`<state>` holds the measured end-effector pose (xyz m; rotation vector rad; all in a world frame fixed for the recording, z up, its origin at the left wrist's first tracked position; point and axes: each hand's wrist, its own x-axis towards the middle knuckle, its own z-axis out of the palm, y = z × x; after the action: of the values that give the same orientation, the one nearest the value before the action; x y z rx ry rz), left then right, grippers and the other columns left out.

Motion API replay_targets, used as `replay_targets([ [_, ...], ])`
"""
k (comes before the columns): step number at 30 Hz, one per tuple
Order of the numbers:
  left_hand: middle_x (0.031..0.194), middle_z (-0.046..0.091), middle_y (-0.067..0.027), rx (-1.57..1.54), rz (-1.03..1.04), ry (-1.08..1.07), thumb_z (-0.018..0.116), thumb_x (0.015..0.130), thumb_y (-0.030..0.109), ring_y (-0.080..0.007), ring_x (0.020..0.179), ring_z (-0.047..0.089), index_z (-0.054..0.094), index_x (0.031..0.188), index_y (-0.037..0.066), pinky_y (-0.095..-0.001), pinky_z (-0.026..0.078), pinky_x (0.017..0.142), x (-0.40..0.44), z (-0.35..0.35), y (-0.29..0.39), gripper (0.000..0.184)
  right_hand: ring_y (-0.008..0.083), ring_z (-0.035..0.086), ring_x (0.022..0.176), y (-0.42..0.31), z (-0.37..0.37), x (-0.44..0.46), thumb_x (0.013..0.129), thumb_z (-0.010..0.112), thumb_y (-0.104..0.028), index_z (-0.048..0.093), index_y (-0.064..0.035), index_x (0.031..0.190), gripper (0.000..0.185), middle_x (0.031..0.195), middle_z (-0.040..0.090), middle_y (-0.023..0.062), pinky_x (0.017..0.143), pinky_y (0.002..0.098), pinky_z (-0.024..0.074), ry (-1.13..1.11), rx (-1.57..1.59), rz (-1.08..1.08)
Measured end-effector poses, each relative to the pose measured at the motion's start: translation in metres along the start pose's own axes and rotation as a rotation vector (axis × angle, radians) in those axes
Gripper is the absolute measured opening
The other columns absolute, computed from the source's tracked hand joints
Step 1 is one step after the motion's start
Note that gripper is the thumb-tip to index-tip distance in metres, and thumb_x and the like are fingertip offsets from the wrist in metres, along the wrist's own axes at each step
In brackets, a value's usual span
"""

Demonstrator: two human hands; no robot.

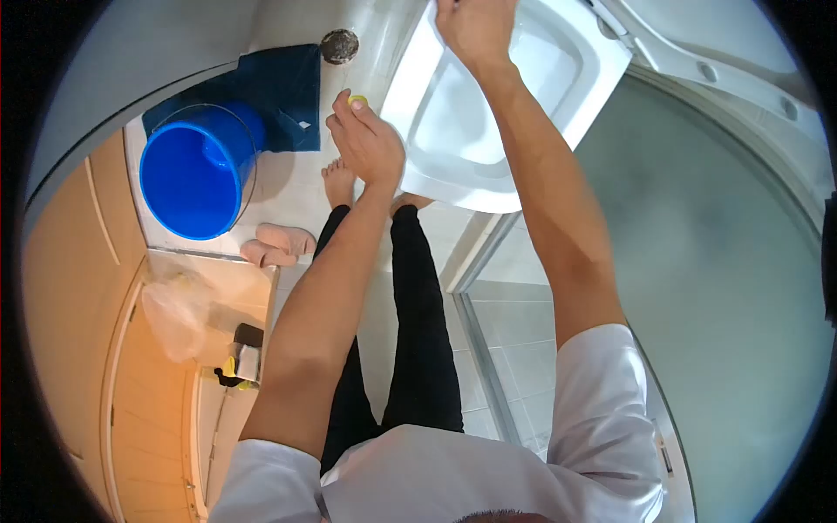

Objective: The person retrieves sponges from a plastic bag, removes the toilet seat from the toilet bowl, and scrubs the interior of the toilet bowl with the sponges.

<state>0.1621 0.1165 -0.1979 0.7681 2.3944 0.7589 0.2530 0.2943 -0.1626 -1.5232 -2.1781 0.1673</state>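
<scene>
My left hand [370,146] is closed around a small, rounded yellow object [357,101], most of it hidden by the fingers. Just to its right is the white toilet [449,187], with its bowl uncovered. Over the far part of the toilet, my right hand [481,33] appears closed, with the fingers curled at the left. The top of the frame cuts off part of that hand, and whatever it grips is hidden. The white toilet seat [741,80] stands raised at the upper right.
A blue bucket [190,179] with a wire handle stands at left, beside a dark blue mat [292,87]. Pink slippers [283,240] lie below it. A round floor drain [339,46] is near the mat. A frosted glass panel [706,227] borders the right; a plastic bag [179,314] is lower left.
</scene>
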Motion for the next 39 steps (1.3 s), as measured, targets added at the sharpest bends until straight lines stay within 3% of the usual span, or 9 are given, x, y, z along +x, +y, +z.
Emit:
replay_targets([
  [3, 0.115, 0.059, -0.0244, -0.041, 0.008, 0.036, 0.041, 0.107, 0.025, -0.0439, 0.106, 0.058, 0.057, 0.134, 0.005, -0.0508, 0.045, 0.094, 0.003, 0.001, 0.014, 0.037, 0.0475, 0.048, 0.124, 0.001, 0.004, -0.017, 0.091, 0.07, -0.029, 0.059, -0.0198, 0.142, 0.053, 0.144, 0.049, 0.0313, 0.108, 0.0551, 0.0394, -0.095, -0.002, -0.148],
  [8, 0.116, 0.06, -0.0228, -0.026, -0.027, -0.021, 0.041, 0.107, 0.026, -0.0431, 0.107, 0.059, 0.057, 0.134, 0.007, -0.0513, 0.045, 0.094, 0.005, 0.004, 0.003, 0.037, 0.0512, 0.041, 0.136, 0.004, -0.007, -0.037, 0.092, 0.069, -0.03, 0.053, -0.0141, 0.148, 0.06, 0.154, 0.041, 0.0336, 0.116, 0.0553, 0.0339, -0.214, -0.028, -0.32],
  [18, 0.112, 0.06, -0.0218, -0.06, 0.008, -0.008, 0.042, 0.106, 0.024, -0.0427, 0.105, 0.059, 0.056, 0.134, 0.007, -0.0523, 0.045, 0.092, 0.006, 0.004, 0.006, 0.034, 0.0584, 0.038, 0.129, 0.01, -0.001, -0.045, 0.097, 0.065, -0.03, 0.045, -0.0083, 0.154, 0.064, 0.15, 0.031, 0.0447, 0.109, 0.0636, 0.0379, -0.151, -0.045, -0.079],
  [23, 0.115, 0.061, -0.025, -0.064, 0.034, -0.026, 0.038, 0.109, 0.023, -0.0441, 0.108, 0.059, 0.056, 0.132, 0.006, -0.0494, 0.045, 0.095, 0.003, 0.0, -0.002, 0.034, 0.0533, 0.043, 0.123, -0.006, 0.015, 0.029, 0.099, 0.061, -0.025, 0.05, -0.0093, 0.149, 0.054, 0.142, 0.043, 0.0392, 0.108, 0.0592, 0.0362, -0.023, -0.145, 0.023],
  [26, 0.118, 0.061, -0.0231, -0.232, 0.006, -0.01, 0.038, 0.108, 0.024, -0.0406, 0.109, 0.059, 0.054, 0.135, 0.006, -0.047, 0.046, 0.095, 0.012, 0.016, -0.017, 0.037, 0.0532, 0.043, 0.126, -0.019, 0.019, -0.026, 0.089, 0.072, -0.031, 0.059, -0.0171, 0.141, 0.056, 0.15, 0.039, 0.0332, 0.105, 0.0582, 0.0431, -0.032, -0.041, -0.087],
  [29, 0.124, 0.06, -0.0134, -0.626, -0.315, 0.015, 0.041, 0.11, 0.029, -0.0232, 0.111, 0.056, 0.057, 0.132, 0.003, -0.0367, 0.044, 0.099, 0.027, 0.009, -0.053, 0.037, 0.0525, 0.045, 0.13, -0.07, -0.006, -0.14, 0.085, 0.076, -0.025, 0.059, -0.0245, 0.145, 0.063, 0.154, 0.039, 0.0294, 0.113, 0.0574, 0.0393, -0.305, 0.049, -0.052],
  [32, 0.125, 0.06, -0.0144, -0.575, -0.35, -0.005, 0.041, 0.111, 0.03, -0.0241, 0.112, 0.057, 0.056, 0.134, 0.002, -0.0361, 0.044, 0.099, 0.05, -0.039, -0.039, 0.039, 0.0535, 0.037, 0.139, -0.109, -0.044, -0.215, 0.087, 0.075, -0.025, 0.053, -0.0249, 0.15, 0.067, 0.16, 0.03, 0.0301, 0.116, 0.0556, 0.036, -0.454, 0.156, 0.018],
  [36, 0.126, 0.061, -0.0148, -0.451, 0.067, -0.018, 0.046, 0.11, 0.028, -0.0254, 0.11, 0.059, 0.056, 0.135, 0.005, -0.0362, 0.045, 0.1, 0.082, -0.056, -0.028, 0.036, 0.0563, 0.038, 0.13, -0.081, -0.021, -0.184, 0.091, 0.072, -0.023, 0.048, -0.008, 0.152, 0.067, 0.155, 0.027, 0.039, 0.108, 0.0585, 0.0378, -0.208, 0.115, 0.193],
  [39, 0.125, 0.061, -0.0172, -0.382, 0.259, -0.061, 0.054, 0.106, 0.034, -0.0309, 0.11, 0.062, 0.056, 0.137, 0.01, -0.0401, 0.048, 0.098, 0.092, -0.027, 0.01, 0.04, 0.0542, 0.041, 0.121, -0.079, -0.024, -0.154, 0.094, 0.069, -0.027, 0.05, -0.0104, 0.15, 0.061, 0.151, 0.031, 0.039, 0.102, 0.0589, 0.0388, -0.18, 0.165, 0.198],
])
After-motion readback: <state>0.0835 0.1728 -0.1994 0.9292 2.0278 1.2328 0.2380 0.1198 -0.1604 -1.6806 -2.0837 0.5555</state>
